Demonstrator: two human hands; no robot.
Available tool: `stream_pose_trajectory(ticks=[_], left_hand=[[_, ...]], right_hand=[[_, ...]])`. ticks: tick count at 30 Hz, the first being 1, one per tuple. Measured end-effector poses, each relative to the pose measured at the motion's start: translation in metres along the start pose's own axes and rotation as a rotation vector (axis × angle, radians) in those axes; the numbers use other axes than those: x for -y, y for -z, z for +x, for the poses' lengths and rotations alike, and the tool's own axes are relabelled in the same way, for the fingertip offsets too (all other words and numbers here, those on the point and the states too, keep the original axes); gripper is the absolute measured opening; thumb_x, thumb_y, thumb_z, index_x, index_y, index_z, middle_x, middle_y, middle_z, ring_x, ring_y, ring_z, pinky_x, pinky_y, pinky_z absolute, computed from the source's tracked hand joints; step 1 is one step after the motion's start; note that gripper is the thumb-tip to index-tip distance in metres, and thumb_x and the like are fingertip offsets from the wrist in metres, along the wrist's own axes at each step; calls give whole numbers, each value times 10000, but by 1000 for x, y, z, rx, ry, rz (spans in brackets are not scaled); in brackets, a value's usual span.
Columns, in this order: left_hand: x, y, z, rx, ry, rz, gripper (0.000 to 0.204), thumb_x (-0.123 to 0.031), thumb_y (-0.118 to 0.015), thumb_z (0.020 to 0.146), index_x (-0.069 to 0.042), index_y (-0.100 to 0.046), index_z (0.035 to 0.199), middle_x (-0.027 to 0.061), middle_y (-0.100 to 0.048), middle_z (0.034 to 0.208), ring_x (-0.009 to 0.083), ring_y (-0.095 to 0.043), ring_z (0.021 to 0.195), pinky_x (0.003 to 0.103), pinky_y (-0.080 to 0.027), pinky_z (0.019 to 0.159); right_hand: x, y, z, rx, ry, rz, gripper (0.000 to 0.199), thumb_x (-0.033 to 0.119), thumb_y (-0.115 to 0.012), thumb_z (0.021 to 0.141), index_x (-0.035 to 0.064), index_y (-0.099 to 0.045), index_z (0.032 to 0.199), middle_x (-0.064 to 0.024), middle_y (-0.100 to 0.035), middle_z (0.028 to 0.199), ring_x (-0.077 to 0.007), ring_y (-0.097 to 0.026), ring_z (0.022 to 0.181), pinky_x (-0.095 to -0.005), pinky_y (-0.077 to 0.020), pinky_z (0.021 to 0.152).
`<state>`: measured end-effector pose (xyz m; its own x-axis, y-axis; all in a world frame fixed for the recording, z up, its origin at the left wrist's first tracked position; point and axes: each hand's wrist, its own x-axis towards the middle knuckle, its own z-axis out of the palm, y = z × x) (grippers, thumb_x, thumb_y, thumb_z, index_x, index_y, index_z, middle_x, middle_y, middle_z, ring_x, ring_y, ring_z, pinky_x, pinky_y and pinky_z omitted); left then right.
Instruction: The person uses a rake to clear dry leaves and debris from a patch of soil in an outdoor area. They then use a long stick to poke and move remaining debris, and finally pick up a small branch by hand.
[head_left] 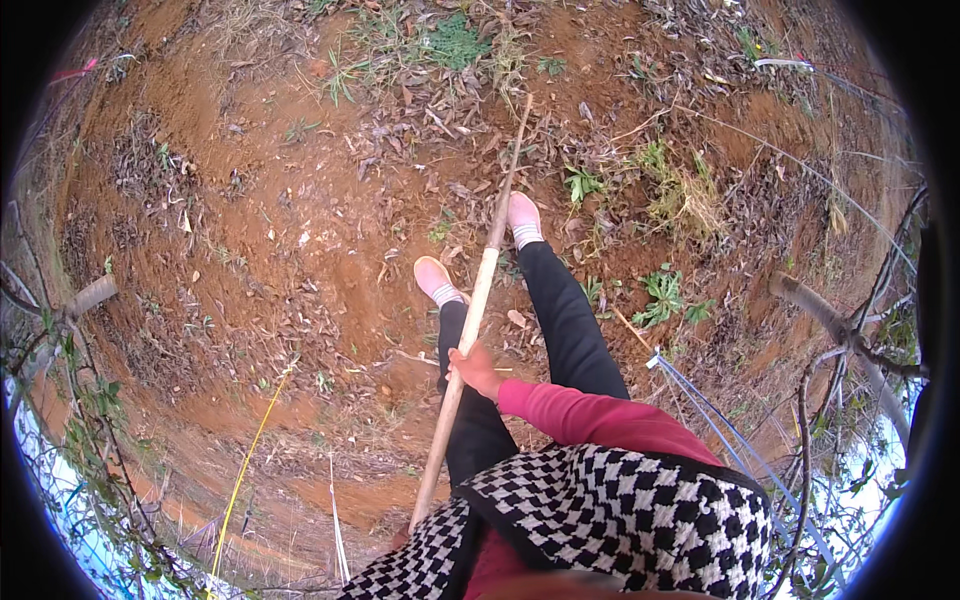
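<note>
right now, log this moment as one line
right hand: closed around long pole; pole: slants between pink shoes; ground: reddish soil, dry leaves

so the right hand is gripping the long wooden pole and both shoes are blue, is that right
Not quite: the shoes are pink, not blue, as the head view shows. The right hand is indeed gripping the long wooden pole.

Pole point(479, 297) tan, far end point(504, 200) brown; garment point(640, 505) black-and-white houndstooth; sleeve point(590, 414) deep pink; trousers point(570, 325) black; shoes point(524, 211) pink; soil point(270, 190) reddish-brown.
</note>
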<state>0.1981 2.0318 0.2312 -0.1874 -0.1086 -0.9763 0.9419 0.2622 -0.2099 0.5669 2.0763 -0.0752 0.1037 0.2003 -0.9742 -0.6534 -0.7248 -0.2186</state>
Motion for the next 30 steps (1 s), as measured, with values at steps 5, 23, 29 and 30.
stream_pose_trajectory(ticks=[5,23,29,30], left_hand=[[-146,7,116,-259,-274,11,382,-246,-722,717,-87,-593,1039,201,-676,874,386,-665,842,460,-511,741],[-97,-13,61,-220,-20,193,337,-275,-716,743,-120,-569,1003,221,-679,873,428,-655,848,510,-523,729],[-236,14,89,-376,-141,223,297,-269,-676,755,-123,-587,997,221,-672,866,441,-645,826,519,-514,721],[-257,12,95,-392,-174,222,301,-268,-674,752,-122,-587,1001,222,-670,868,442,-643,824,519,-512,718]], right_hand=[[139,98,85,-474,301,-415,355,184,-671,868,-64,-444,981,-153,-641,690,-239,-677,581,-358,-542,510],[108,59,35,-150,78,152,266,112,-565,954,9,-328,1019,-98,-537,691,-196,-574,466,-348,-542,432],[215,104,89,-201,214,266,176,119,-550,938,40,-400,985,-71,-512,622,-213,-554,432,-355,-498,387],[236,113,99,-220,257,252,139,119,-532,944,43,-419,973,-65,-507,612,-209,-547,425,-353,-497,385]])
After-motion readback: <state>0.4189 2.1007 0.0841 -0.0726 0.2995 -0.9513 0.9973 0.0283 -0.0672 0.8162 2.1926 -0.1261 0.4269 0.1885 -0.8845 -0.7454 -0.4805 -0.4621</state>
